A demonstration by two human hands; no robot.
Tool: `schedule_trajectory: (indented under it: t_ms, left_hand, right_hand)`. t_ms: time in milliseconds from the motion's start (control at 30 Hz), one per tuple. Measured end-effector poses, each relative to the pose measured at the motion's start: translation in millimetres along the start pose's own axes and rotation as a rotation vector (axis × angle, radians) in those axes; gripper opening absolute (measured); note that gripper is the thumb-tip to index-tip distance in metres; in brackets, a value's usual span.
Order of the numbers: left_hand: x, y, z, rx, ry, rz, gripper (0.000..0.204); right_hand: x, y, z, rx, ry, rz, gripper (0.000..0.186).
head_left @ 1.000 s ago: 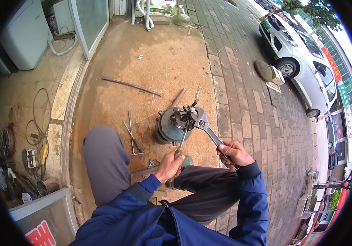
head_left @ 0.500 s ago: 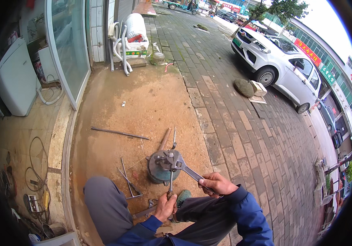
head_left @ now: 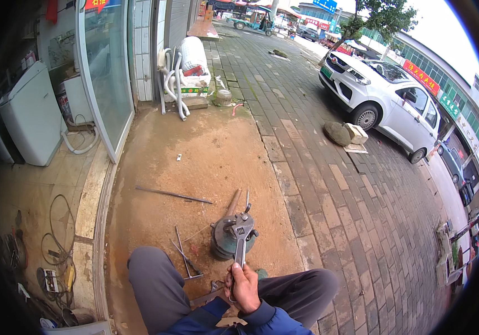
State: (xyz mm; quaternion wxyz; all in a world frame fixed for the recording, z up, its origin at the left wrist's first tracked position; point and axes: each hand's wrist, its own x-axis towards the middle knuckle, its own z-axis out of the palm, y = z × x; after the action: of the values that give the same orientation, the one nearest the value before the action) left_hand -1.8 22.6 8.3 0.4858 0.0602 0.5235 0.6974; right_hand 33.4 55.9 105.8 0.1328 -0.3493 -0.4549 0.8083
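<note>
My right hand (head_left: 246,287) is closed around the adjustable wrench (head_left: 240,245), whose head sits on the top fitting of a dark green metal machine housing (head_left: 222,247). My left hand is mostly hidden behind the right, so its grip cannot be made out. Just beyond the housing lie a brown wooden handle (head_left: 233,202) and an upright slim metal tool (head_left: 247,198). A long dark bar (head_left: 173,194) and crossed T-handled tools (head_left: 189,268) lie on the dirt-coloured concrete beside it.
At left, a glass door (head_left: 105,84) stands by a washing machine (head_left: 31,114), cables (head_left: 58,234) and tools. White pipes and sacks (head_left: 178,84) are stacked ahead. Paving (head_left: 329,212) runs along the right, with rocks (head_left: 337,133) and a parked white car (head_left: 396,111).
The wrench has swung from slanting rightward to pointing straight toward me, carrying my right hand left and down over the left hand. The view has also tilted up, showing more street.
</note>
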Motion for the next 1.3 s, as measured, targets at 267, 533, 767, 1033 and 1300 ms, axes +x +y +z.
schedule_trajectory:
  t_ms: [267,533,767,1033,1300]
  left_hand:
    - [10.0,-10.5,-1.5,0.017,-0.017,0.009,0.020]
    - [6.9,-2.5,-1.9,0.009,0.007,-0.065,0.023]
    - [8.9,-1.9,-4.3,0.010,0.009,-0.076,0.024]
    - [8.7,-5.8,-4.2,0.059,0.002,-0.052,0.023]
    - [4.6,-10.7,-1.3,-0.004,0.031,-0.068,0.022]
  right_hand:
    - [-25.1,-58.8,-92.2,-0.221,-0.238,0.200,0.031]
    - [27.3,-141.9,-143.3,-0.572,-0.372,0.248,0.034]
    - [65.7,-155.4,-153.0,-0.532,-0.443,0.349,0.033]
    - [84.0,-164.7,-146.9,-0.635,-0.493,0.357,0.033]
    - [65.3,-141.2,-138.8,-0.582,-0.458,0.316,0.033]
